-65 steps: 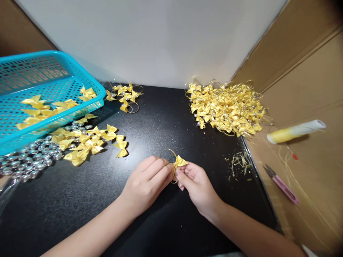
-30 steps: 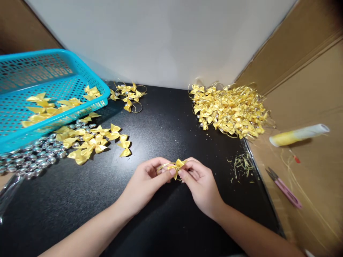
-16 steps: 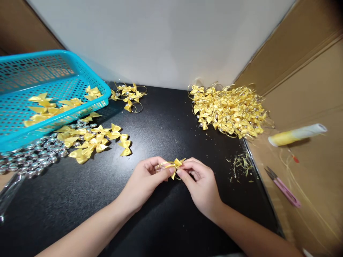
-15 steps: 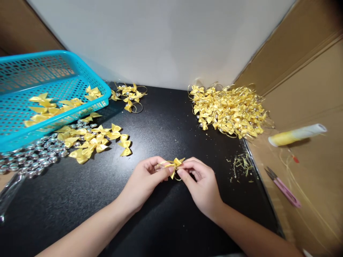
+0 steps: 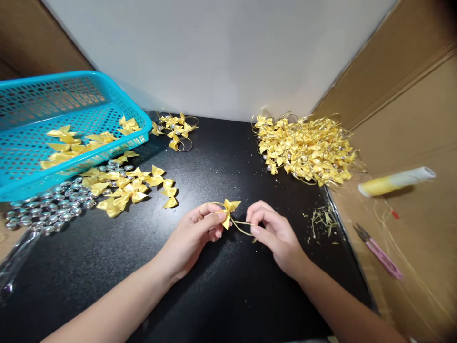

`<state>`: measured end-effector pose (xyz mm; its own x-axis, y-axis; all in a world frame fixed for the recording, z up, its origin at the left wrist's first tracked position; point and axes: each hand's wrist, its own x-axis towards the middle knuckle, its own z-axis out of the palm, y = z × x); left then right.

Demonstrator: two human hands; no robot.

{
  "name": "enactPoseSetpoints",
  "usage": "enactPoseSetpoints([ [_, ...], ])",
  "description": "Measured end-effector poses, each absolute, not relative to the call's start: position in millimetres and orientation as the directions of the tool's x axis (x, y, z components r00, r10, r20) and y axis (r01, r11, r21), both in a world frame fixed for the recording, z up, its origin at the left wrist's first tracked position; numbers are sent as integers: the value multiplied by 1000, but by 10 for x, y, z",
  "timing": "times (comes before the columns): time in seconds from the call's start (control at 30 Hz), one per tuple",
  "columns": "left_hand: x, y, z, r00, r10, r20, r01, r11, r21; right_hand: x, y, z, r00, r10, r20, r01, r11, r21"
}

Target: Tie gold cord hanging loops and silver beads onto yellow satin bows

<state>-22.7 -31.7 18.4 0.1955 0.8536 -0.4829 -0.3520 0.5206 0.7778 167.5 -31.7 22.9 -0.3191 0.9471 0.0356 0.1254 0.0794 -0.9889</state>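
Head | yellow bow point(image 5: 230, 208) pinched by left hand point(image 5: 191, 234) | right hand point(image 5: 280, 237) grips cord point(image 5: 244, 223)

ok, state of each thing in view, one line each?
Left grip: closed on the held bow.
Right grip: pinching the gold cord.
Held bow: tied, ends splayed.
Gold cord: running from bow to right grip.
Basket: partly filled with loose bows.
Silver beads: clustered by the basket.
Bow pile: heaped.
Pink snips: lying down; blade gap too small to judge.
Tube: on its side.
Clippings: scattered.
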Motion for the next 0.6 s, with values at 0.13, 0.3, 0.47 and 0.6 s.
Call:
enactPoseSetpoints([
  [0.13,-246,-300,195,184,837,-516,-374,545,750,1784,-255,207,-329,943,52,10,59,-998],
  [0.3,-243,-303,203,174,846,-504,-316,532,785,1860,-210,118,-23,983,182,127,184,-975],
  [0.47,-204,-325,243,76,901,-427,-139,433,890,1766,-307,198,88,850,520,514,408,-755],
  [0.6,-159,-379,278,80,952,-296,4,297,955,1584,-445,297,-165,818,551,623,519,-585],
])
